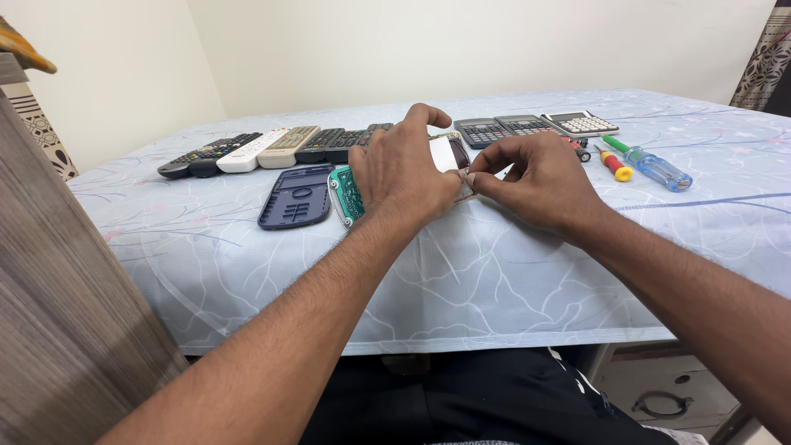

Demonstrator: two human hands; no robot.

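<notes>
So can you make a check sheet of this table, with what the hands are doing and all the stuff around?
Surface: table under a pale blue patterned cloth.
Job's things: opened device with green circuit board; dark blue plastic cover lying beside it.
Clutter: row of black and white remote controls; three calculators; clear blue-handled screwdriver; small red-and-yellow screwdriver.
Grippers: left hand rests on the opened device; right hand pinches a small part at its edge, too small to identify.
Cables: nothing seen.
Surroundings: plain cream wall; wooden panel at left; patterned curtain at right.
</notes>
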